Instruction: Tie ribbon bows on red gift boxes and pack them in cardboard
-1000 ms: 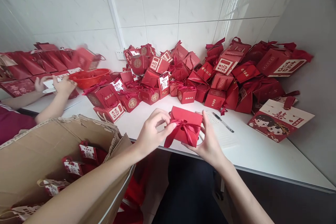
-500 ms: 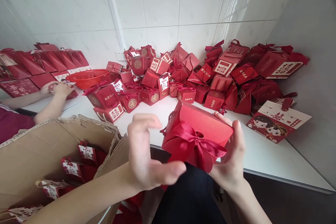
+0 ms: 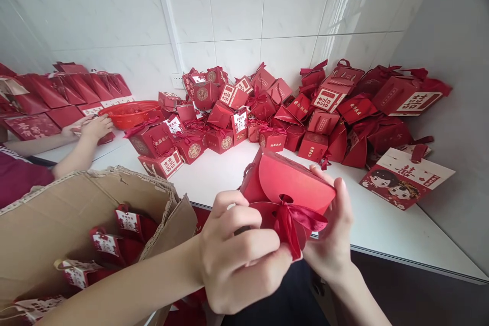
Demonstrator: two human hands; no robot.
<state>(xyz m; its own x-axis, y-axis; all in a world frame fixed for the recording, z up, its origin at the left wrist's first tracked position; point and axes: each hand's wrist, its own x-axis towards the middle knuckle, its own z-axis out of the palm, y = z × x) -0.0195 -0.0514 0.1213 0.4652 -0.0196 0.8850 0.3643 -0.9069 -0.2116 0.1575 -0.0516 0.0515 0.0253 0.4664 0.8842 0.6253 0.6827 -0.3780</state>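
A red gift box (image 3: 294, 178) with rounded overlapping flaps is held tilted in front of me. My right hand (image 3: 332, 229) grips it from the right, thumb along its edge and the other fingers mostly hidden behind. Across its front, my left hand (image 3: 244, 254) is closed with curled fingers at the left half of the dark red satin ribbon (image 3: 305, 217). The ribbon's bow sits by a small hole in the flap; its left loop is covered by my fingers. A twisted cord shows at the box's left side.
A white table (image 3: 214, 178) carries a pile of red gift boxes (image 3: 223, 137). At lower left stands an open cardboard carton (image 3: 95, 188) with several boxes inside. Beyond it, another person's hands (image 3: 95, 130) handle a red box beside a red basin (image 3: 132, 112).
My left hand has gone from open, with thumb and fingers apart, to closed on the ribbon's left side. The box stays in my right hand, almost unmoved.
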